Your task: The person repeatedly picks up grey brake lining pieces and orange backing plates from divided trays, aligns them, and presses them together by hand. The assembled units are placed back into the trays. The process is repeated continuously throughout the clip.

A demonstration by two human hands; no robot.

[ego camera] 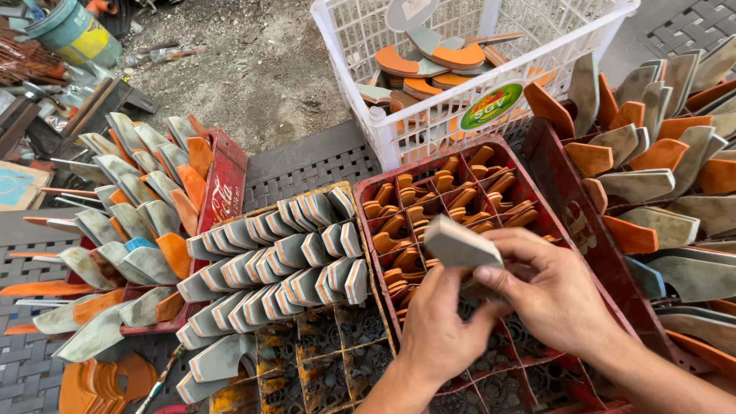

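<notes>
A person's left hand [438, 326] and right hand [553, 295] together pinched a grey, wedge-shaped sole piece [460, 244], fingers closed on its lower edge, above the near half of a red divided crate [571, 230]. The piece's long axis ran left to right, tilted up toward the left. Orange pieces [445, 201] filled the crate's far cells just beyond the piece; the near cells lay below both hands.

A flat grey wedge-shaped piece [460, 244] with pale edges is being held up between both hands, tilting with its broad face upward. It is hovering over the near half of the red divided crate [537, 165], above the compartments holding orange pieces.
</notes>
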